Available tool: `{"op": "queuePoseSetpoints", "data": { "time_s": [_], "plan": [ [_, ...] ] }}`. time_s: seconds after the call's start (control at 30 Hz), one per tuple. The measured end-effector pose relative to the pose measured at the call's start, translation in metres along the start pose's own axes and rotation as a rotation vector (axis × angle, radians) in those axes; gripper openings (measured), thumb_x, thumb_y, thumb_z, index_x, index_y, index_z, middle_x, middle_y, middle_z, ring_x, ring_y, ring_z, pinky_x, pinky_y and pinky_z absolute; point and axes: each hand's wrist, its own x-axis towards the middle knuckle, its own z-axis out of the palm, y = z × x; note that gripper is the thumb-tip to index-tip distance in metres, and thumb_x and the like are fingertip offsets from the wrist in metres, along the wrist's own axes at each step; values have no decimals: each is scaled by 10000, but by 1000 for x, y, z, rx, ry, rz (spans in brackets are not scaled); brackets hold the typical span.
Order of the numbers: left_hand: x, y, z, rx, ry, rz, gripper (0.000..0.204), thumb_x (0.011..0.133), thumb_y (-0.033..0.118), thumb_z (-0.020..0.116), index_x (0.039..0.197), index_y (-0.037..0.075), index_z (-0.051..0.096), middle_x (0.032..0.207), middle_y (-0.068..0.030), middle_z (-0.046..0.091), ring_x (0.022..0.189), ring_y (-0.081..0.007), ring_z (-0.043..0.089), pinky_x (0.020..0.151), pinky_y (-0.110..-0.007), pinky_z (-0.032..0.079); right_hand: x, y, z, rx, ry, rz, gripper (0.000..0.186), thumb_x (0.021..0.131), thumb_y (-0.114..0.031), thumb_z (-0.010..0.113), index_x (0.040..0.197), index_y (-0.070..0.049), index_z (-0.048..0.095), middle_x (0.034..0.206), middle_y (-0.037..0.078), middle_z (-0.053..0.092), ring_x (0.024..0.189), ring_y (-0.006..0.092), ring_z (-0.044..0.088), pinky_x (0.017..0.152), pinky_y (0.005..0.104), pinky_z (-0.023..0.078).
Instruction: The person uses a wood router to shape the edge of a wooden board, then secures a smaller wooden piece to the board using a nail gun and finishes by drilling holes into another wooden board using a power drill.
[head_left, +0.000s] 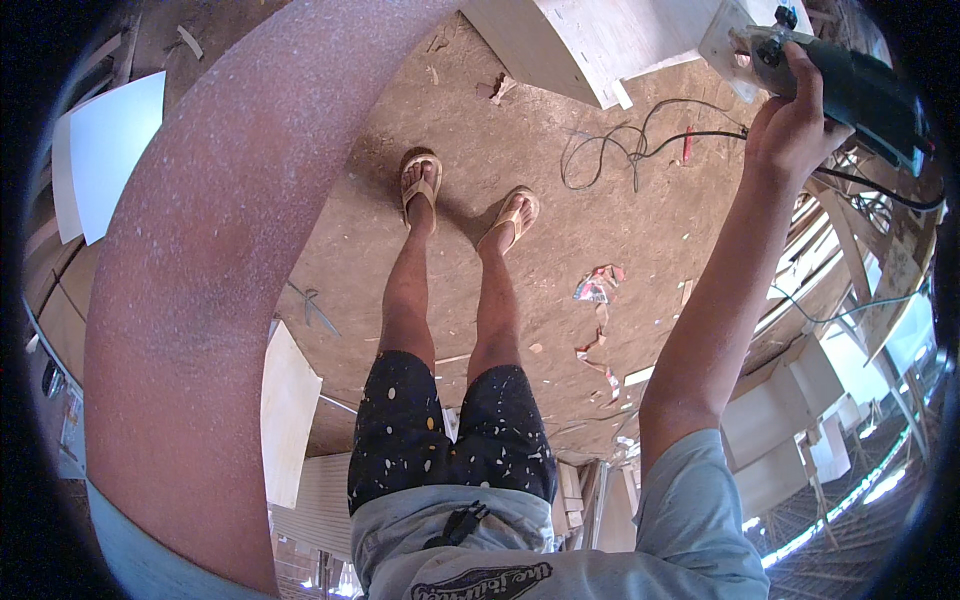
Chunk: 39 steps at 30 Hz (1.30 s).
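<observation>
We had our right grip (787,125) wrapped around a dark-green cylindrical power tool (860,95), seemingly heavy, rigid, best held mid-body; our left grip's state we couldn't tell, out of view.

In my right hand (792,125) I grip a dark green, cylindrical power tool (855,98), tilted so its far end slopes down to the right. Black knobs (776,38) sit near its left end, beside a clear plate (733,50); that end is next to a pale wooden box (640,40), though whether they touch I can't tell.
</observation>
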Motion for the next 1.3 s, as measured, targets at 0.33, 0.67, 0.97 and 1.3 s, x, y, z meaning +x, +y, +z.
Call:
{"op": "queuePoseSetpoints", "data": {
  "time_s": [0.33,0.67,0.97,1.3],
  "plan": [
    [4,1,2,7,52,20,528,1001,351,401,1471,112,424,1550,-161,363,1445,-295,312,1183,-472,197,5,-1,-4,33,-40,-32,621,730,85,739,1250,-50,427,1169,124,578,1082,261,607,988,394,506],
    [1,0,7,-2,81,12,521,991,346,413,1460,119,447,1543,-163,374,1441,-298,320,1180,-477,202,8,3,-11,16,-71,-48,572,734,95,726,1221,-48,462,1125,123,605,1059,256,626,993,398,508],
    [2,-1,7,-7,77,11,520,994,345,401,1464,127,443,1551,-159,364,1449,-294,307,1187,-474,192,13,5,-19,71,-160,-57,508,762,100,691,1204,-38,485,1111,135,612,1041,257,639,957,406,540],
    [2,1,8,-17,64,-2,527,983,346,422,1463,128,434,1547,-156,366,1446,-293,309,1189,-476,186,28,17,-21,96,-62,-53,688,719,98,731,1299,-43,387,1181,150,576,1071,276,620,964,414,541]
  ]
}}
